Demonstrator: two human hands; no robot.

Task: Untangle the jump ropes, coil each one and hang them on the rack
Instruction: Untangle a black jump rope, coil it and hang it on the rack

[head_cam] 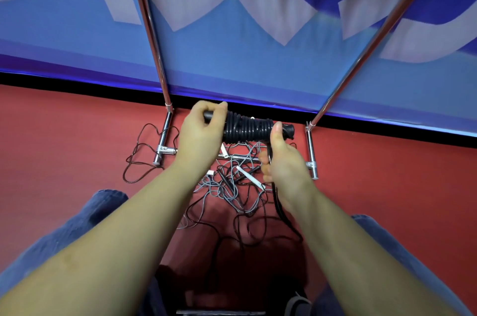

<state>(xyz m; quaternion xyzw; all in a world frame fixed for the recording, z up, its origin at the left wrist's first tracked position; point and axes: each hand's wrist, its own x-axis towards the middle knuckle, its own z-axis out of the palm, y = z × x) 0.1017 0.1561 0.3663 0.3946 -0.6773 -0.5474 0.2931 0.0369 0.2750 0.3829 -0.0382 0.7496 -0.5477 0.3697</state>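
A black jump rope (247, 128) is wound in tight turns around its black handles, held level in front of me. My left hand (201, 132) grips the handles' left end. My right hand (282, 161) holds the right end, thumb up against the coil, and pinches the rope's loose black strand, which hangs down past my wrist. Below, a tangle of grey and dark ropes (232, 186) with white handles lies on the red floor. The chrome rack (165, 94) stands just behind, its base bars either side of the tangle.
A blue and white banner (258, 32) hangs behind the rack's two slanting poles. One thin dark rope (139, 158) loops over the rack's left foot. My knees in blue jeans (77, 225) frame the floor on both sides.
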